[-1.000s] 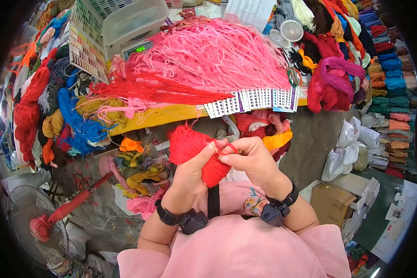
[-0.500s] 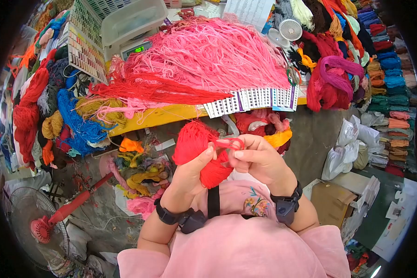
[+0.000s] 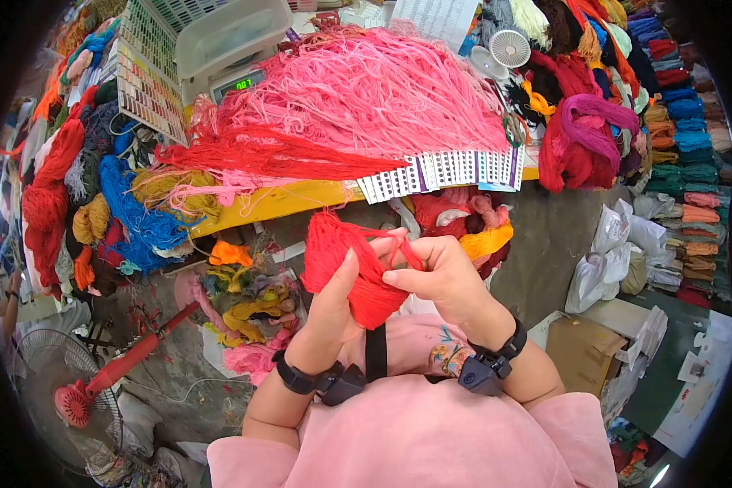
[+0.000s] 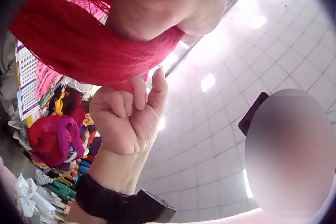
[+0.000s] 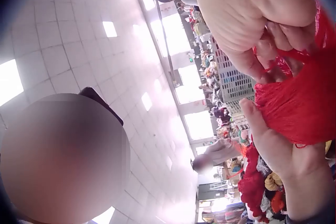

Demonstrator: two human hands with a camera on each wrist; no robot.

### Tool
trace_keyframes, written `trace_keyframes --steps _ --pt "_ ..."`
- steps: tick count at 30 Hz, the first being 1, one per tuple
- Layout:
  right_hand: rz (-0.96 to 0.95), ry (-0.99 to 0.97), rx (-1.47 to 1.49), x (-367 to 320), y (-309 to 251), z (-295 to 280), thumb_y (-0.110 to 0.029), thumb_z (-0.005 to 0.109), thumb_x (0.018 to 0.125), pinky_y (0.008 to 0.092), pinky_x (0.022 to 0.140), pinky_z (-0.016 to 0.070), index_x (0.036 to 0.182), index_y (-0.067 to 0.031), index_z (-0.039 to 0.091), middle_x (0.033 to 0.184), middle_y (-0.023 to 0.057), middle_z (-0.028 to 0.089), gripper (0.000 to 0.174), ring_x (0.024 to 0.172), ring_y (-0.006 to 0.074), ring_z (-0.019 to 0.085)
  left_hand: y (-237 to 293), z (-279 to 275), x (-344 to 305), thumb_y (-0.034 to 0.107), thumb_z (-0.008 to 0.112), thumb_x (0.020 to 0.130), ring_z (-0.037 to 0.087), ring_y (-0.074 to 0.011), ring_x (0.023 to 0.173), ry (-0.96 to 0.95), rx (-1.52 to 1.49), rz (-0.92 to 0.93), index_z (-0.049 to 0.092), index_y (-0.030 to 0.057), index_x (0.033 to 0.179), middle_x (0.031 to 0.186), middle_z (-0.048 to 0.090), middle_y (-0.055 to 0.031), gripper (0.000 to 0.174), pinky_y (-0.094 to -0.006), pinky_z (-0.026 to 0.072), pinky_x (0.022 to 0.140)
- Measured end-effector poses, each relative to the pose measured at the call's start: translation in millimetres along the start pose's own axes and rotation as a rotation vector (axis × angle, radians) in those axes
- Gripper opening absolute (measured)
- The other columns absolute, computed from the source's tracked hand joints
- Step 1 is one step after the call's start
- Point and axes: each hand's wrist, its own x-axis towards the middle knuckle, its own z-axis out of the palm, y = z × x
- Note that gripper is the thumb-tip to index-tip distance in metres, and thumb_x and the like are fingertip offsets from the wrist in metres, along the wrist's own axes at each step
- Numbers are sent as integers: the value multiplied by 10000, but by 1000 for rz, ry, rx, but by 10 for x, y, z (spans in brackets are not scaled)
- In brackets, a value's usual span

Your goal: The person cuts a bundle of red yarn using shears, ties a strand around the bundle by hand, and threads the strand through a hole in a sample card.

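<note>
A hank of red yarn (image 3: pixel 333 250) is held in front of the chest, folded over on itself. My left hand (image 3: pixel 331 297) grips it from the left, thumb up along its near face; in the right wrist view the left thumb (image 5: pixel 257 121) presses against the red strands. My right hand (image 3: pixel 451 281) is close on the right side of the hank, thumb and curled fingers pinching a few red strands. In the left wrist view the right hand (image 4: pixel 126 116) shows beneath the hank, fingers bent toward the palm.
Beyond the hands, a table with a yellow edge (image 3: pixel 260 207) bears a big heap of pink yarn (image 3: pixel 374 98), long red strands (image 3: pixel 276 154) and a row of punched cards (image 3: pixel 447 173). A scale (image 3: pixel 240 84) stands behind. A fan (image 3: pixel 65 398) is at lower left, cardboard boxes (image 3: pixel 581 354) at right.
My right hand first drew away to the right, stretching a thin red loop from the hank, then came back in close to it. The left hand keeps its hold and shifts slightly.
</note>
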Motion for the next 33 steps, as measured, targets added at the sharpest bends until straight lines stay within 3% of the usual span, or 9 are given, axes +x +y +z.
trace_keyframes --steps 7,12,16,18,21,25,27,31,33 --pt "-19 16 203 -10 -55 67 -18 563 717 199 609 390 706 29 592 798 32 586 56 672 33 468 -3 -16 -10 370 282 869 381 -256 1113 16 -67 -37 327 -54 1181 1232 345 -170 528 -376 304 932" --pt "-39 15 330 16 -3 53 -14 567 717 196 616 390 822 19 612 810 49 595 119 674 41 480 -7 -24 1 172 387 838 439 -240 1049 49 120 -7 351 -40 1168 1146 434 -158 395 -364 336 902" --pt "84 10 358 2 -11 -20 -17 572 717 186 639 386 890 9 606 831 45 597 178 720 44 480 -10 22 17 137 413 825 452 -233 1031 72 34 6 377 -40 1146 1129 447 -152 368 -363 350 890" --pt "47 16 347 3 -27 -24 -21 578 715 161 553 361 898 -2 608 777 13 592 187 649 26 460 -12 42 46 34 463 795 500 -221 960 135 -143 -23 514 -20 986 1117 465 -147 205 -339 420 817" --pt "-53 68 351 28 -13 24 -24 593 694 149 414 245 805 -12 625 828 23 606 116 489 -11 367 -36 38 62 28 471 793 501 -219 959 151 -78 -6 518 -13 980 1106 477 -135 197 -341 425 811" --pt "-67 57 389 45 -7 -37 -15 585 694 153 406 243 772 -10 622 824 29 608 87 466 -10 343 -69 49 106 25 475 792 509 -216 945 180 -50 0 523 -5 968 1095 485 -129 185 -342 426 810" --pt "15 43 352 51 26 -101 -6 569 713 168 473 299 788 6 612 649 -22 531 87 560 15 412 -80 76 116 24 474 792 511 -207 939 164 -88 47 525 -2 964 1091 489 -129 180 -340 429 806" --pt "52 61 431 83 33 -132 4 573 704 178 490 308 731 2 602 662 -5 518 40 580 21 415 -96 78 160 31 474 796 514 -197 923 242 -131 20 528 15 938 1046 509 -110 152 -341 430 802" --pt "-158 -2 460 119 95 -142 -18 566 715 173 471 287 729 -17 581 686 2 516 21 550 21 401 -126 8 161 127 420 838 510 -196 897 224 -75 30 509 33 976 1007 517 -74 190 -353 405 811"
